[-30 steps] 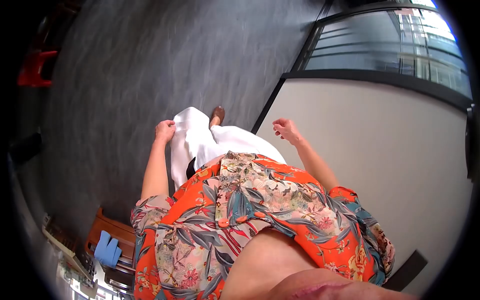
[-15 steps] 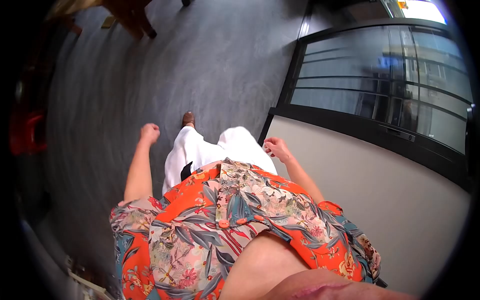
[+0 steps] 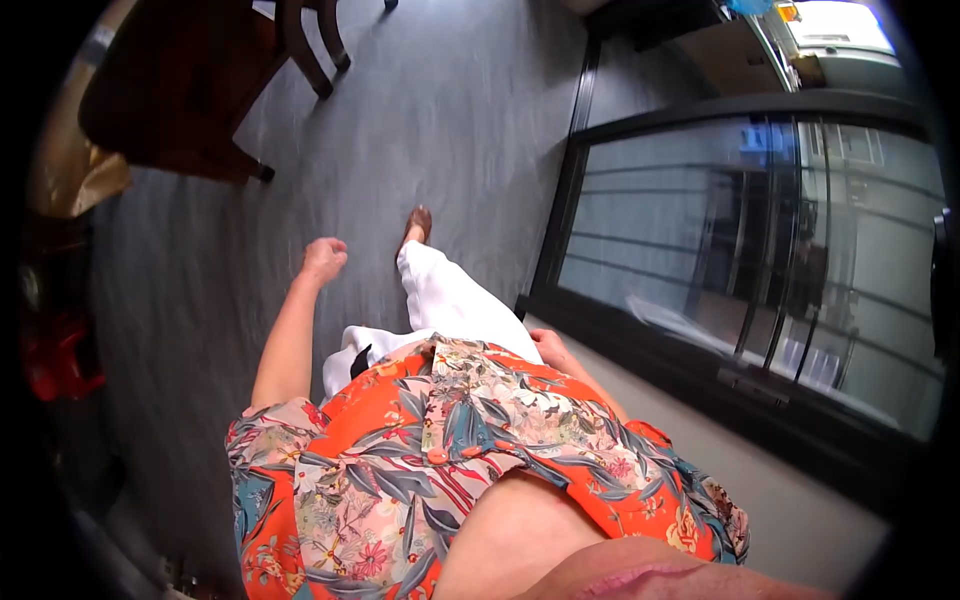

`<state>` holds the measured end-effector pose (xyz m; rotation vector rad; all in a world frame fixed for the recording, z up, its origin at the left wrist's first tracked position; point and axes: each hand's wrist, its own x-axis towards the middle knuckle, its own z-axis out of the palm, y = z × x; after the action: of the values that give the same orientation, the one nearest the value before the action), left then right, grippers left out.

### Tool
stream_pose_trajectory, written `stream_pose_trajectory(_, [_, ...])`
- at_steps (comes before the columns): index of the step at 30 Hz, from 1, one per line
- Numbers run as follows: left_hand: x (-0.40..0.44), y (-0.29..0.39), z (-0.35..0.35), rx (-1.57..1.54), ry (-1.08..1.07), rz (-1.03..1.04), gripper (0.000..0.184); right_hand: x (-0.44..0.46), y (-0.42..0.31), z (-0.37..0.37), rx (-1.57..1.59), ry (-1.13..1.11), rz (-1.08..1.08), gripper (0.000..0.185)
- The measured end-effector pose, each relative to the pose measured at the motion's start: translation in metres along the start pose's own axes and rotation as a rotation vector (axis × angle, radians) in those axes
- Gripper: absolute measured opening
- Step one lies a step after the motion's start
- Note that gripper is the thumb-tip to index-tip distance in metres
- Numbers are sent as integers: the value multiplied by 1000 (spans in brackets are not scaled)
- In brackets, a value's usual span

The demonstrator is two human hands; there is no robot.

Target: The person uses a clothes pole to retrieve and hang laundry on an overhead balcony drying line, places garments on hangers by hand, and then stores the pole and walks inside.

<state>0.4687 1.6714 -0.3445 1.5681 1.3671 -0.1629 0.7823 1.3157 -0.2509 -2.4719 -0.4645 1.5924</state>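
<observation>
My left hand (image 3: 325, 260) swings out over the grey floor (image 3: 350, 190), its fingers curled in and nothing visible in them. Low beside my white trousers (image 3: 465, 315) is my right hand (image 3: 553, 350), near the pale wall panel under the window. Its fingers are mostly hidden by the trouser leg, so I cannot see how they are held. One brown shoe (image 3: 419, 222) is forward on the floor. A patterned orange shirt (image 3: 470, 430) covers my torso.
On the right a black-framed sliding window (image 3: 740, 230) runs above the pale panel (image 3: 640, 410). Dark wooden chair (image 3: 180, 90) stands ahead on the left, its legs reaching the floor. A red object (image 3: 62, 355) sits at the far left edge.
I have moved forward: the chair is nearer and the window has slid back past me. My left hand has swung forward; my right hand has dropped back, partly behind the trousers.
</observation>
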Motion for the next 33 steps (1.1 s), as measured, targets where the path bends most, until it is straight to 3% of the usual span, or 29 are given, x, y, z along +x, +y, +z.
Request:
stream_pose_trajectory(3, [-5,-10,-1,20,21,-28,27,11,8,-19,95,-29,78,20])
stream_pose_trajectory(9, [-11,0,-1,-9,42,-18,26,45,-48,-93,176,136,-58,21])
stream_pose_trajectory(14, [-36,-35,8,7,-51,-135,25,32,-85,-74,146,67,-120,20])
stream_pose_trajectory(18, [-28,-60,18,48,6,-76,27,22,-64,-43,153,-15,-141,22])
stream_pose_trajectory(24, [-16,12,1,17,5,201,29,25,-31,-35,99,-7,-59,21])
stream_pose_trajectory(26, [-24,47,-3,-13,102,420,26,25,-19,-28,64,36,-96,21])
stream_pose_trajectory(33, [-68,127,-13,-228,-107,453,26,11,-6,-16,45,-43,18,24])
